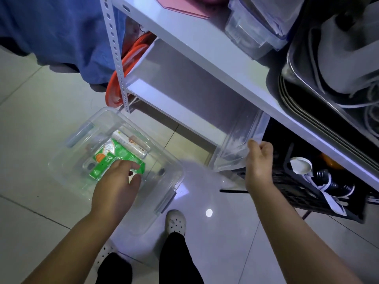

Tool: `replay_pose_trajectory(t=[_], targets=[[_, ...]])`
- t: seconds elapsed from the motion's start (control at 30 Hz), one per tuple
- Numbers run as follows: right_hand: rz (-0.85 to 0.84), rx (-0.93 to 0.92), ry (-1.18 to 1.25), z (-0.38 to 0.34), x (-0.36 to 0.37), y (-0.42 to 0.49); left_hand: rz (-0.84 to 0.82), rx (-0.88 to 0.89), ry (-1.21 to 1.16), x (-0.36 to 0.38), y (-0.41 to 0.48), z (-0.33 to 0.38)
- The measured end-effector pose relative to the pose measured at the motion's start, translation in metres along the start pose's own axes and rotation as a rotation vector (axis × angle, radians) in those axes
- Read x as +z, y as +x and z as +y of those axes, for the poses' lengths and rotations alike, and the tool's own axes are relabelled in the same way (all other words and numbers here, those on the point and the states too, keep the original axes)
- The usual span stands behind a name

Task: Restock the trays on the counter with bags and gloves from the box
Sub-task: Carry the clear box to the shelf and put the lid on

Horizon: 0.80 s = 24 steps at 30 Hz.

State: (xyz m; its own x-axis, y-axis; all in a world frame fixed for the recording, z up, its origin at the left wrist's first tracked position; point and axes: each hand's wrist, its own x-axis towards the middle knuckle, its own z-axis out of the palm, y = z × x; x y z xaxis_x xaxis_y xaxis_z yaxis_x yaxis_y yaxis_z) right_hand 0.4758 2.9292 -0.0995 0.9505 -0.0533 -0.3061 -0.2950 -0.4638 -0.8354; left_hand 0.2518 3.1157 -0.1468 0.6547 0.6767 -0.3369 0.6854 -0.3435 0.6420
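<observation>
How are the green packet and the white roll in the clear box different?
The green packet is flat and brightly printed; the white roll is a pale cylinder. The left hand grips the packet; nothing touches the roll. The packet partly covers the roll, which lies farther from the person. Both sit inside the clear box.

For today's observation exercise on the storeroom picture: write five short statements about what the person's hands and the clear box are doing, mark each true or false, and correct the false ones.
1. The left hand is on a green packet inside the clear box. True.
2. The clear box sits on a shelf. False: it sits on the tiled floor.
3. The right hand grips the rim of a clear lid. True.
4. The right hand holds a green packet. False: it holds only the lid.
5. The box is packed to the brim. False: only a few packets lie at its bottom.
</observation>
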Motion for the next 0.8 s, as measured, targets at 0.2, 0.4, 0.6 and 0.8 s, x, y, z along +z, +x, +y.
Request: replay_pose_trajectory(t=[0.2, 0.4, 0.6, 0.8], targets=[[-0.098, -0.232, -0.032, 0.017, 0.052, -0.056, -0.021, 0.005, -0.048, -0.023, 0.008, -0.012], [-0.223, -0.365, -0.343, 0.049, 0.082, -0.121, -0.034, -0.019, -0.06, -0.046, 0.017, -0.032], [-0.402, -0.645, -0.579, 0.087, 0.095, -0.203, -0.096, -0.193, -0.362, -0.054, 0.027, -0.043], [-0.555, -0.91, -0.752, 0.136, 0.1, -0.222, 0.042, -0.516, -0.56, -0.053, 0.021, -0.087]])
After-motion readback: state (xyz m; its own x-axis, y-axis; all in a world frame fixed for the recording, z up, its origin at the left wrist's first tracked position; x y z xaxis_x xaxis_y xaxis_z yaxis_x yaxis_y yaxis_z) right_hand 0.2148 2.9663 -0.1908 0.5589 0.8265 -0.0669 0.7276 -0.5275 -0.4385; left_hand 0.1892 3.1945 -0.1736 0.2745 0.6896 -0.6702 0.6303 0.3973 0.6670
